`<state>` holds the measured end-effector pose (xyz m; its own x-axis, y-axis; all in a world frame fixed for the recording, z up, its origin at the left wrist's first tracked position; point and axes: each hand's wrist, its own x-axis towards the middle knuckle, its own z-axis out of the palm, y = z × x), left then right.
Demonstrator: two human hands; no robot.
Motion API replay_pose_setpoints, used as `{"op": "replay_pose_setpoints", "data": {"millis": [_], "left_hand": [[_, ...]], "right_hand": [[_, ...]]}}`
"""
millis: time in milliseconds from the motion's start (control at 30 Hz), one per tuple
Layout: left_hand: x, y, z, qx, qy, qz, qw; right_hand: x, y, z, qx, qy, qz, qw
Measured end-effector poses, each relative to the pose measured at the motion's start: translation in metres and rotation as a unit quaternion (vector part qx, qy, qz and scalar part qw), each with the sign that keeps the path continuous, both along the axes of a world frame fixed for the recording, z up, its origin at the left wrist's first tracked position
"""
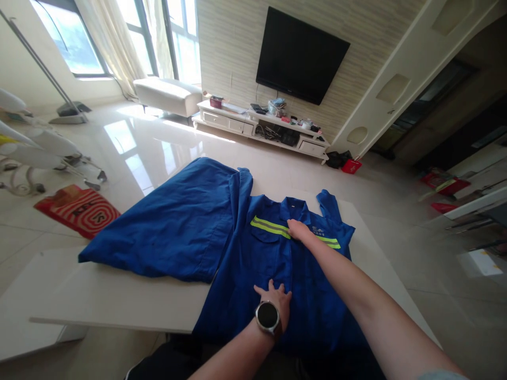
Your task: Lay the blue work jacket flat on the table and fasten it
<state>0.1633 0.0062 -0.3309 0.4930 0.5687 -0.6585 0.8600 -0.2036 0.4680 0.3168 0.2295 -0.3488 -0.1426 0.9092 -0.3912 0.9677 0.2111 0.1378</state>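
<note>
White tabletop (119, 301) is showing bare room along its left and near edges, with glossy floor lying open beyond. Two blue work garments are lying on it: trousers (170, 221) spreading left, and a jacket (285, 264) with one yellow-grey reflective band, collar pointing away. Right hand (300, 230) is pressing flat, fingers spread, on the chest. Left hand (276, 296), wearing one watch, is resting open-fingered near the hem.

wall television (301, 55), white bench (168, 95), red bag (77, 209)
</note>
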Motion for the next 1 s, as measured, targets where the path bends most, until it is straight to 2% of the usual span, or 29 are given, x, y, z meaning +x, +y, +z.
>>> {"op": "replay_pose_setpoints", "data": {"millis": [267, 500, 733, 1000], "left_hand": [[0.009, -0.003, -0.016, 0.022, -0.016, 0.027, 0.999], [0.012, -0.002, -0.008, 0.012, -0.016, 0.048, 0.999], [0.009, -0.005, 0.004, 0.012, -0.012, 0.053, 0.998], [0.011, -0.003, 0.001, 0.003, -0.029, 0.058, 0.998]], "right_hand": [[0.000, -0.003, -0.006, 0.024, -0.025, 0.027, 0.999], [0.001, -0.010, -0.006, 0.045, -0.026, 0.044, 0.998], [0.008, 0.002, -0.003, -0.001, -0.030, 0.061, 0.998], [0.016, -0.004, -0.004, 0.018, -0.045, 0.086, 0.995]]}}
